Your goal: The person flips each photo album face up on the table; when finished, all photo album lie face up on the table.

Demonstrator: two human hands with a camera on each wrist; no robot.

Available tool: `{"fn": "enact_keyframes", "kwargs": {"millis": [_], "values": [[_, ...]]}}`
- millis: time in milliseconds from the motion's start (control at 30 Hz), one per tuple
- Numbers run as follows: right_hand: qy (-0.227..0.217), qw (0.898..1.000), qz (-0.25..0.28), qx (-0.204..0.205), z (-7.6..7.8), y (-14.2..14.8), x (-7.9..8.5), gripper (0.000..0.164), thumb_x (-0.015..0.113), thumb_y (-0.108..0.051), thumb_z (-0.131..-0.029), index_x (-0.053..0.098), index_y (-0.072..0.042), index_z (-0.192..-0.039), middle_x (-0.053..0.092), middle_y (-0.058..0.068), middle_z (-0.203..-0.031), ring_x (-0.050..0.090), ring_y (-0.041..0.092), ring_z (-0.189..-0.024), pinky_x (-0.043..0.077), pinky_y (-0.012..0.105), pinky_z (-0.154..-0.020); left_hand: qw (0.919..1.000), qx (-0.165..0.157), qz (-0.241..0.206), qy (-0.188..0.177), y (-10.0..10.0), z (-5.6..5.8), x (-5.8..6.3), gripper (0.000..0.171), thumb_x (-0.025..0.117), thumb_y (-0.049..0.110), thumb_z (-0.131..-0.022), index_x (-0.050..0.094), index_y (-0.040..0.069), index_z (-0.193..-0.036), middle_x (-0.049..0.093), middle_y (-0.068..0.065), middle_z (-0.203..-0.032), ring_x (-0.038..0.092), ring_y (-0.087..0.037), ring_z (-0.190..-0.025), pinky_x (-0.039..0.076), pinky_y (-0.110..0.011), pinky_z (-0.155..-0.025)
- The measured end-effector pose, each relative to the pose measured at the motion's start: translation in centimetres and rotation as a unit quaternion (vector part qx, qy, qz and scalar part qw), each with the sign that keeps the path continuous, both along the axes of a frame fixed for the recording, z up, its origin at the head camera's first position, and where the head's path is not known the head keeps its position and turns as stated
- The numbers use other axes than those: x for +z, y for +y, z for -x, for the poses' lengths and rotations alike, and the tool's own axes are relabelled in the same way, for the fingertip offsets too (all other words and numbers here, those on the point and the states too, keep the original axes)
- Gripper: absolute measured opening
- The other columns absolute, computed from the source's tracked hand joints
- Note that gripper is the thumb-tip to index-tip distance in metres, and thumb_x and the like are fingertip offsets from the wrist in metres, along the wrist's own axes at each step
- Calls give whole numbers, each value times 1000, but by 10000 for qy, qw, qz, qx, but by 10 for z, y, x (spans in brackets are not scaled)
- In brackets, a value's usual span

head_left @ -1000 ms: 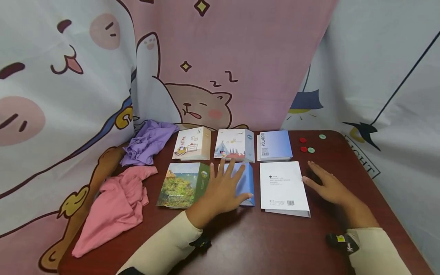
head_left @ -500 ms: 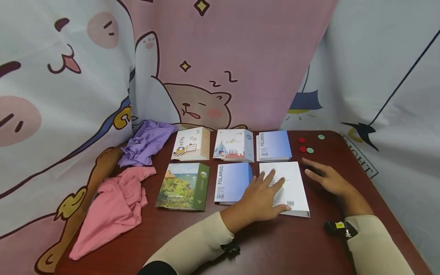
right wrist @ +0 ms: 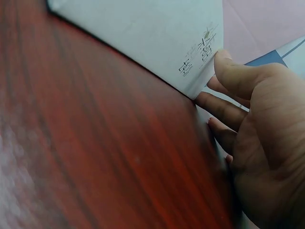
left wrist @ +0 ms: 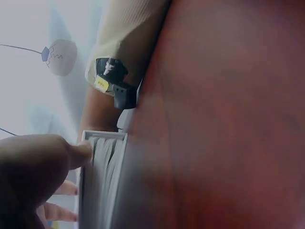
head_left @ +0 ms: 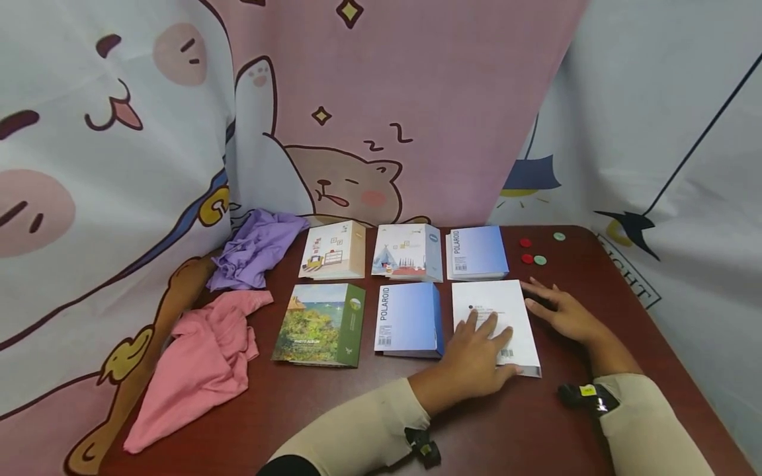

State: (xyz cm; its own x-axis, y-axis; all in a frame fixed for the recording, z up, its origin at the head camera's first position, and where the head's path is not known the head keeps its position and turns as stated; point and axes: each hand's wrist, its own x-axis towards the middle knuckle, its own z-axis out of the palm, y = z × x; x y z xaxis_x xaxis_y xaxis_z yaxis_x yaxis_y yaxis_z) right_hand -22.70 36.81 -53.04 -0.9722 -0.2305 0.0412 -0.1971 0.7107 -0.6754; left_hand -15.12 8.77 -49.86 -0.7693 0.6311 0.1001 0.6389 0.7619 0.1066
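A white album [head_left: 514, 317] with small print and a barcode lies at the front right of the table. My left hand [head_left: 476, 357] rests on its cover with fingers spread. In the left wrist view the thumb [left wrist: 80, 155] touches the cover's edge, and page ends [left wrist: 105, 167] show between the covers. My right hand [head_left: 562, 314] is at the album's right side near the far corner. Its thumb [right wrist: 231, 71] touches the album's edge in the right wrist view, with the other fingers lightly bent at the corner. Left of it lies a blue POLAROID album [head_left: 411, 317].
A green landscape photo album [head_left: 318, 324] completes the front row. Behind stand two illustrated albums [head_left: 330, 251] and another blue POLAROID one [head_left: 479, 251]. Red and green discs [head_left: 526, 258] lie at back right. Purple cloth [head_left: 256, 248] and pink cloth [head_left: 199, 363] lie at left.
My left hand has moved right, from over the blue POLAROID album onto the white one. The right hand has shifted slightly, its fingers closer to the white album's edge. The albums stay in place.
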Motion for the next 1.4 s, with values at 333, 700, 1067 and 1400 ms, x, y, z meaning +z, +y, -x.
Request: {"fn": "enact_keyframes", "kwargs": {"millis": [333,700,1067,1400], "values": [[-99,9999,-25,-19,-1,-3,0,62,65,-35,-110,51,-4,-162,34,37,-170,23,64,-161,2,77,-132,10000,34,-90,24,1,-4,-6,70,51,73,-105,52,34,-163,45,-1,-174,40,-39,-162,45,-52,-126],[120,9986,396,-328,-6,1,5,58,68,-33,-110,56,-7,-160,57,27,-159,55,44,-150,38,67,-126,9967,-334,-731,80,1,0,-12,70,48,69,-108,51,27,-164,48,-8,-172,45,-43,-159,51,-54,-120],[-215,9366,3434,657,-11,8,16,48,55,4,-110,51,-1,-158,72,-13,-133,77,6,-101,66,28,-75,9862,-658,-1506,-221,3,-1,-5,80,51,63,-109,30,19,-173,39,-14,-175,43,-40,-161,47,-42,-126],[-514,8654,4758,1486,-9,4,29,59,35,3,-116,31,-10,-173,65,-10,-150,76,8,-117,67,27,-84,9680,-1083,-2219,-457,4,0,6,90,56,48,-112,2,19,-178,28,-22,-177,53,-33,-153,52,-34,-119]]}}
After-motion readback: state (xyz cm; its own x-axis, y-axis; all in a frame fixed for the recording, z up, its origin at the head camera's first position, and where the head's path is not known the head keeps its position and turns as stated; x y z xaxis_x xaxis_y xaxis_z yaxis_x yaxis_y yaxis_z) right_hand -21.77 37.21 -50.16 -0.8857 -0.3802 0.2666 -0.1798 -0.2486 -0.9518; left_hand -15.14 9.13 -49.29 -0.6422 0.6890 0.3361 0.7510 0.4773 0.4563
